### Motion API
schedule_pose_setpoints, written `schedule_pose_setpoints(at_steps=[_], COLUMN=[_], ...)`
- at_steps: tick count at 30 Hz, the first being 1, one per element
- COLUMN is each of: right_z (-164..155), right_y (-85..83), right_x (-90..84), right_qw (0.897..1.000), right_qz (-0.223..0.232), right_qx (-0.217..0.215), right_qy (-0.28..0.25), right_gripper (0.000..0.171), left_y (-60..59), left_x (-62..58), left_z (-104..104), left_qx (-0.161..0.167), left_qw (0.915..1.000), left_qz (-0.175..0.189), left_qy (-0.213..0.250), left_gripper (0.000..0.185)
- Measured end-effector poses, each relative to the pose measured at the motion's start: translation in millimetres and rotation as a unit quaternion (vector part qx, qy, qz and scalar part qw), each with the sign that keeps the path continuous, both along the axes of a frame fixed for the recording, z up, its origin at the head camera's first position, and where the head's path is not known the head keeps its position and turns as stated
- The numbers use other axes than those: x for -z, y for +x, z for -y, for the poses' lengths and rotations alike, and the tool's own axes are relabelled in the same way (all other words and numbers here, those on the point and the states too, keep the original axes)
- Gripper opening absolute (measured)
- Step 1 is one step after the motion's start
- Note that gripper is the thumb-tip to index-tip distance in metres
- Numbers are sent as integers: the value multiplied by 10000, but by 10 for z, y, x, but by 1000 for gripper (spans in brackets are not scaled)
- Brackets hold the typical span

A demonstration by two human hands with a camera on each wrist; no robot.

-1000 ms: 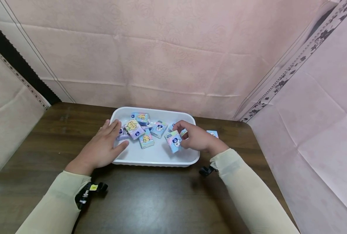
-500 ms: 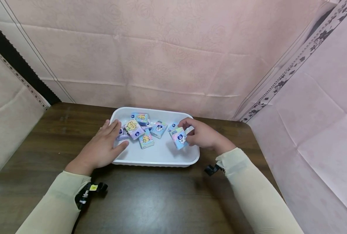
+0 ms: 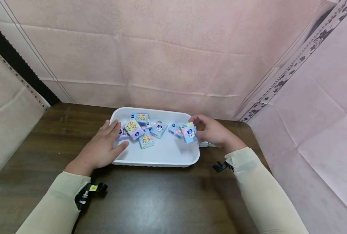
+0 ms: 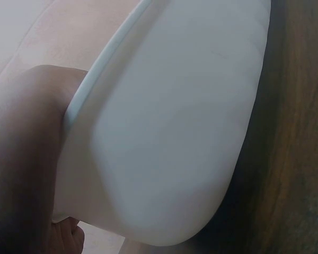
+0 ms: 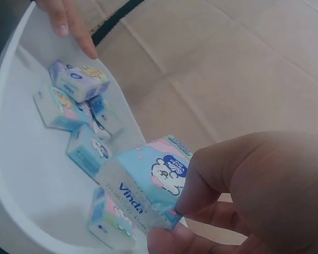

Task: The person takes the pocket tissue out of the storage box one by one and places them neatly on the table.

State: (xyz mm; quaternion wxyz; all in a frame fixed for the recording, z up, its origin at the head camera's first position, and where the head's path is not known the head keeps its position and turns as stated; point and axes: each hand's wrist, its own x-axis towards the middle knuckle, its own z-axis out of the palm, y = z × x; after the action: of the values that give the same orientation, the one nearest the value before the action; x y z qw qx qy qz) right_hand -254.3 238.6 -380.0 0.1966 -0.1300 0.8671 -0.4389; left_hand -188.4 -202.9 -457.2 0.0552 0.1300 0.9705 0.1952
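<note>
A white plastic tray [image 3: 155, 164] sits on a dark wooden table [image 3: 150, 198] and holds several small pastel tissue packs [image 3: 145, 130]. My left hand [image 3: 103, 144] rests flat over the tray's left end, fingers straight along the rim; the left wrist view shows only the tray's outer wall [image 4: 175, 132] beside the hand [image 4: 21, 159]. My right hand [image 3: 204, 131] pinches one blue-and-pink tissue pack [image 3: 189, 132] above the tray's right rim. In the right wrist view this pack [image 5: 148, 185] fills the centre, with other packs [image 5: 77, 82] lying in the tray [image 5: 21, 174] beyond it.
Pink cloth [image 3: 173, 58] hangs close behind the tray and along the right side. A pale object [image 3: 205, 144] on the table just right of the tray is mostly hidden under my right hand. Bare tabletop stretches in front of the tray.
My right hand has lifted the tissue pack from the tray's middle-right and carried it rightward to the right rim. The left hand and the tray have stayed put.
</note>
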Motion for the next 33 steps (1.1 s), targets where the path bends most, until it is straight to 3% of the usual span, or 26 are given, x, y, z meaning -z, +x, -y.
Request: schedule_pose_setpoints(at_steps=[15,33], right_z=[-312,-706], right_y=[-67,-162], right_x=[103,274], right_qw=[9986,9949], right_qz=[113,325], right_qx=[414,930], right_qy=[-303,-201], right_gripper=[55,57], left_y=[2,-11], left_x=[-6,9], left_z=[-3,0], left_qx=[-3,-59], left_qw=[10000,9999], left_qz=[53,93], left_qy=[-6,13], left_gripper=[104,104])
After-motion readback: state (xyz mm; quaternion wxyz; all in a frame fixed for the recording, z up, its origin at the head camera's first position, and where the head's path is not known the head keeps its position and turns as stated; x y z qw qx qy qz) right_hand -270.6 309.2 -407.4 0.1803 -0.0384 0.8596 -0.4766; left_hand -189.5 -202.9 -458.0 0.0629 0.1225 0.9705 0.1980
